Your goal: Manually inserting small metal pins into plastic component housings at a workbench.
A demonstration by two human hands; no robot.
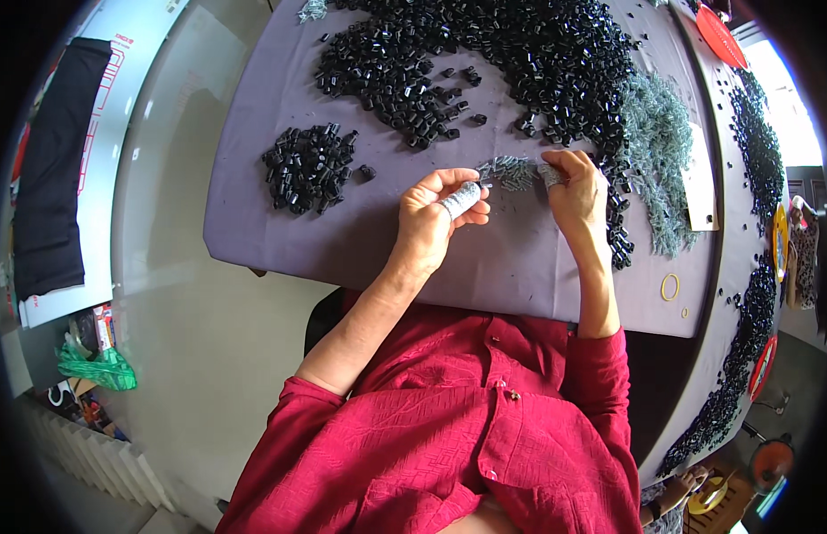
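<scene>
My left hand is closed in a pinch above the table, one finger covered in a pale grey wrap. At its fingertips is a small black piece, with clear bits beside it; the details are too small to make out. My right hand also has a grey-wrapped digit. Its fingers are bent together at the right end of a small heap of clear, pin-like plastic pieces; whatever they hold is hidden. Beyond both hands spreads a large heap of small black plastic pieces. A smaller black pile lies to the left.
A big mound of clear pieces lies right of the black heap, beside a white card. A yellow rubber band rests near the table's front edge. On the adjoining right table are more black pieces. Another person's hand shows lower right.
</scene>
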